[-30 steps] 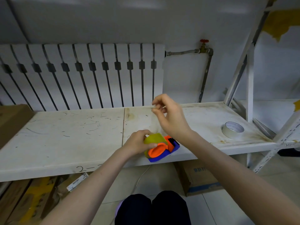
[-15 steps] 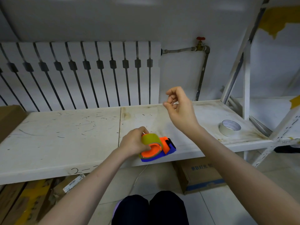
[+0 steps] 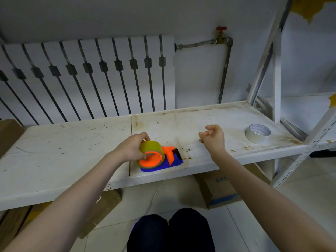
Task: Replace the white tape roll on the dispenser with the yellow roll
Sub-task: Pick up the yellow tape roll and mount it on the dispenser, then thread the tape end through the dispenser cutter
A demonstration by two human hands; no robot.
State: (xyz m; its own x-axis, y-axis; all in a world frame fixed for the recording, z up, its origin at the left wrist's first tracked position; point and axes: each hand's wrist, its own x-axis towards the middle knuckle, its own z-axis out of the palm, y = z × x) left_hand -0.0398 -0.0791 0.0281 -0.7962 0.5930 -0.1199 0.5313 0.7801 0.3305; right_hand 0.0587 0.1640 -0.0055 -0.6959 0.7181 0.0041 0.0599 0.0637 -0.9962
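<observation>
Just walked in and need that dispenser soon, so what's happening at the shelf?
A person is swapping tape rolls. The left hand grips the yellow roll, which sits on the orange-and-blue dispenser at the front edge of the white shelf. The right hand hovers loosely curled, holding nothing visible. The white roll lies flat on the shelf to the right, apart.

Bench (image 3: pixel 72 146) left of my left grip (image 3: pixel 130 151): bare, open for passage. Between dispenser (image 3: pixel 163 159) and white tape roll (image 3: pixel 258 132): bare, with my right grip (image 3: pixel 211 137) hovering above it. Radiator (image 3: pixel 91 79) and pipe (image 3: pixel 224 70) close off the back. Rack upright (image 3: pixel 277 79) stands behind the white roll, blocking the far right.
</observation>
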